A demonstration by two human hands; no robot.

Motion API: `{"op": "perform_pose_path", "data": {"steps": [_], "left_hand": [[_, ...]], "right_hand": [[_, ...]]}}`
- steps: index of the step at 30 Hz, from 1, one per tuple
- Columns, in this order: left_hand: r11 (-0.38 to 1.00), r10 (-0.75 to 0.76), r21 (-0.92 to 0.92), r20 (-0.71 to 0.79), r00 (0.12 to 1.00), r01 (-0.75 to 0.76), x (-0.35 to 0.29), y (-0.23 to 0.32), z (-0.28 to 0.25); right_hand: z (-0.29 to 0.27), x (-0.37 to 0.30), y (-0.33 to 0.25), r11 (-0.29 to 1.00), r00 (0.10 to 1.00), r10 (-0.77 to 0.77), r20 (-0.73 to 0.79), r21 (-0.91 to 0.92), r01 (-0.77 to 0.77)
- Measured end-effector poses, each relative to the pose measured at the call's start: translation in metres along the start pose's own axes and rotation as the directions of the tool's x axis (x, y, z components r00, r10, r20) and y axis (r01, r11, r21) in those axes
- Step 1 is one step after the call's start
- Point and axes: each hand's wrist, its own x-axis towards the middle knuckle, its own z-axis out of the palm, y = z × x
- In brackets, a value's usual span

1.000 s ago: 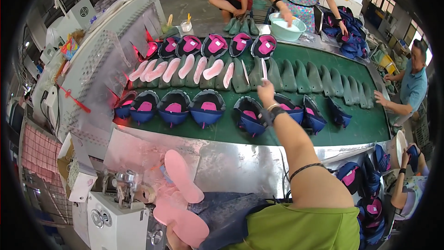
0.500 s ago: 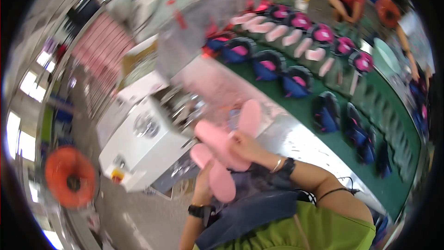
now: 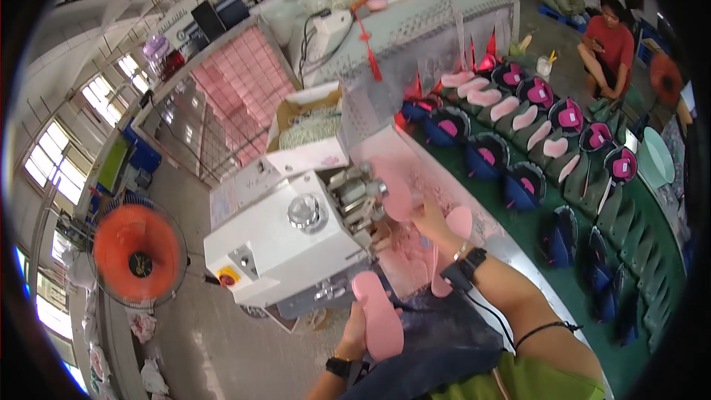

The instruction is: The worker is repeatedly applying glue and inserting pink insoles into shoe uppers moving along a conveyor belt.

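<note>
Your left hand [image 3: 355,328] curls around the edge of one pink insole [image 3: 381,320], low in front of the white machine [image 3: 296,233]. Your right hand [image 3: 429,221] has its fingers closed on a second pink insole [image 3: 396,191], just beside the machine's metal head [image 3: 359,196]. Another pink insole [image 3: 460,219] lies on the desk [image 3: 443,172], near your right wrist. Shoe uppers [image 3: 566,115] beyond carry small white labels, too small to read.
</note>
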Motion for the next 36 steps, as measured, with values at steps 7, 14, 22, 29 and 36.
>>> {"op": "perform_pose_path", "data": {"steps": [7,14,22,29,36], "left_hand": [[0.995,-0.02,0.095,-0.025,1.0,0.022,0.008,-0.003,0.001],[0.994,0.101,0.057,-0.14,0.985,-0.094,0.01,-0.011,-0.014],[0.996,0.09,0.045,-0.231,0.969,-0.082,0.011,-0.012,-0.012],[0.994,0.003,0.112,0.013,1.0,-0.004,0.035,-0.009,-0.007],[0.941,-0.201,0.261,-0.083,0.976,0.216,0.036,-0.001,0.003]], "right_hand": [[-0.037,0.007,-0.021,0.58,0.836,-0.548,-0.021,-0.729,0.363],[0.02,0.036,0.005,0.823,0.947,-0.284,-0.152,-0.545,0.16],[0.005,0.07,-0.027,0.945,0.939,-0.228,-0.257,-0.289,0.15],[-0.203,0.009,-0.016,0.901,0.665,-0.428,-0.612,-0.346,0.261],[-0.462,-0.15,-0.003,0.708,0.203,-0.568,-0.798,-0.599,-0.375]]}}
